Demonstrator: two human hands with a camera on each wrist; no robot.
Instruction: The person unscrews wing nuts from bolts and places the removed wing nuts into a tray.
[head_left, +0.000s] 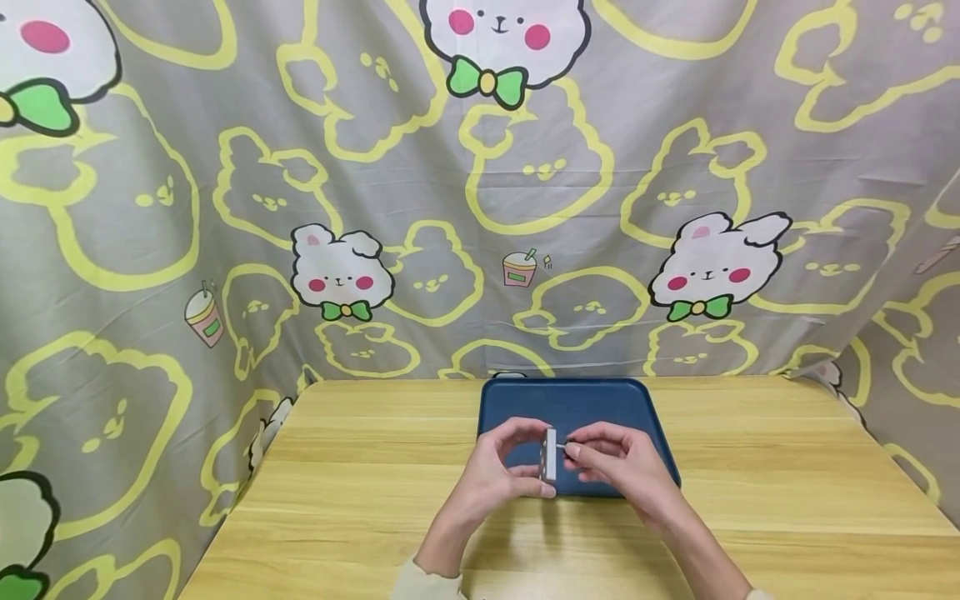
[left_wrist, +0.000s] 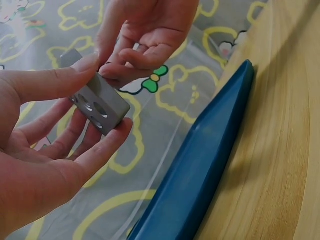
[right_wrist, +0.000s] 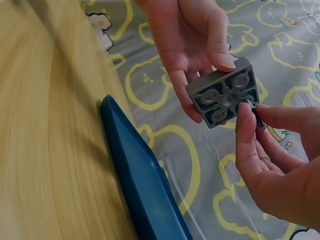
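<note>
My left hand (head_left: 501, 467) grips a small grey square block (head_left: 550, 455) by its edges, thumb on top and fingers below, above the near part of a dark blue tray (head_left: 570, 400). The block (left_wrist: 97, 102) has round holes on one face and recessed sockets on the other face (right_wrist: 226, 93). My right hand (head_left: 609, 462) pinches a small metal pin or screw (right_wrist: 250, 103) against the middle of that socketed face. The left hand (left_wrist: 55, 135) and right hand (right_wrist: 272, 160) are close together, almost touching.
The blue tray (right_wrist: 145, 185) lies on a light wooden table (head_left: 360, 500), at the far middle. A grey cloth with yellow rabbit outlines (head_left: 480, 208) hangs behind and around the table. Bare wood extends left and right of the tray.
</note>
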